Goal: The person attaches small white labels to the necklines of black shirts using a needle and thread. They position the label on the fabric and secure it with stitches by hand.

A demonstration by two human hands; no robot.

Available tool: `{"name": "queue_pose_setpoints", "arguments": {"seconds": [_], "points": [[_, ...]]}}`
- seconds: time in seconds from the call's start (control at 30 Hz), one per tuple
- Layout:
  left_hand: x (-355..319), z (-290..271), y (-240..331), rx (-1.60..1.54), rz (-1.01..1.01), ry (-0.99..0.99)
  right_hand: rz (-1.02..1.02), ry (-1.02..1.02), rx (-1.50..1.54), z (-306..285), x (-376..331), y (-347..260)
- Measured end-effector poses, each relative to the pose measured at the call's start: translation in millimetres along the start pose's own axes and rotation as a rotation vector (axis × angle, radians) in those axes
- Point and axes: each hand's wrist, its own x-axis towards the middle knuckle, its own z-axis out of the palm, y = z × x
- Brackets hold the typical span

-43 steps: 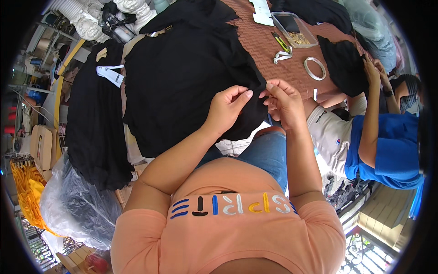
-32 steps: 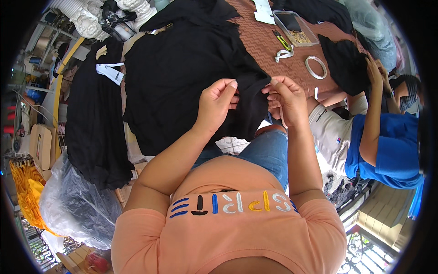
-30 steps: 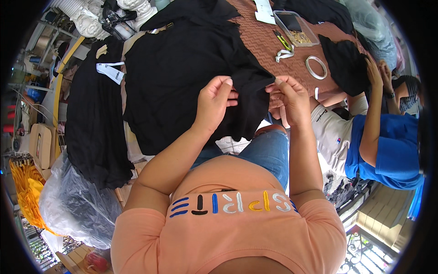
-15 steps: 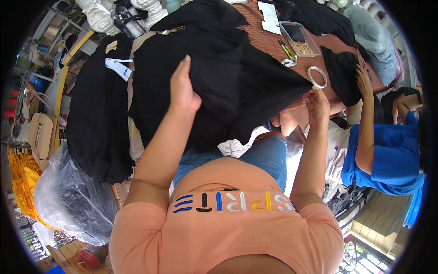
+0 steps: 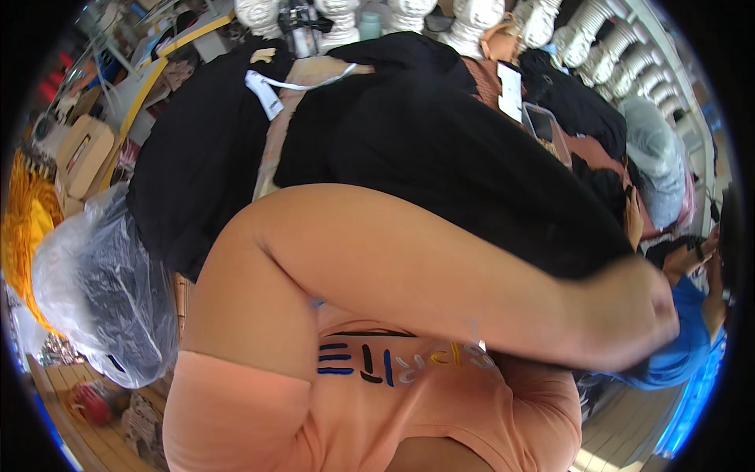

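My left arm reaches across my body to the far right. The left hand [image 5: 641, 311] is curled closed and blurred there, next to the end of a large piece of black cloth [image 5: 440, 149]. What its fingers hold is hidden. The cloth spreads over the table from the middle toward that hand and passes behind the wrist. My right hand is out of sight behind my left forearm. More black fabric [image 5: 197, 157] lies at the left, with a white label on a cord [image 5: 265, 96] on it.
At the right, a person in a blue shirt [image 5: 678, 334] sits close by. A clear plastic box [image 5: 560, 145] and a white paper strip [image 5: 510, 90] lie on the brown table cover. Bagged goods [image 5: 130, 275] stand at the left. White balusters [image 5: 413, 20] line the back.
My left hand has swung from the middle to the far right. The black cloth now stretches farther right, covering the white ring and yellow snips. My right hand has gone out of sight.
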Motion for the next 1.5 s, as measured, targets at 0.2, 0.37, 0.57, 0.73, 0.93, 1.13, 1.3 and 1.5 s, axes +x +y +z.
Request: {"name": "queue_pose_setpoints", "arguments": {"seconds": [0.2,0.37,0.57,0.73,0.93,1.13,1.3,1.5], "points": [[24.7,-56.1,42.1,-0.378,-0.402,-0.146,0.025,-0.184,0.673,-33.2,79.3,41.4],[21.1,-220.8,4.9,-0.651,-0.314,0.375,-0.113,0.094,-0.225,-14.7,-8.1,55.9],[-49.1,-349.2,51.2,1.183,-0.294,0.747,0.106,-0.387,-0.254,-27.3,-44.7,-100.5],[-15.4,-174.1,0.8,0.147,-0.242,-0.526,-0.222,-0.637,-0.313,-23.3,-39.7,-160.8],[-25.2,-185.4,57.9,-0.107,-0.279,-0.576,-0.653,-0.962,0.045,-118.3,-46.7,-183.9],[13.4,-241.9,84.7,1.765,-0.879,-0.414,-0.062,-0.054,-1.174,-136.4,-22.8,-179.1],[-25.8,-237.9,23.5,2.132,-0.881,-0.397,-0.441,0.089,-1.745,-84.8,16.5,-97.4],[-152.1,-249.3,-88.6,1.442,-0.815,-0.255,-0.061,-0.167,-0.636,-68.8,-56.5,0.6]]}}
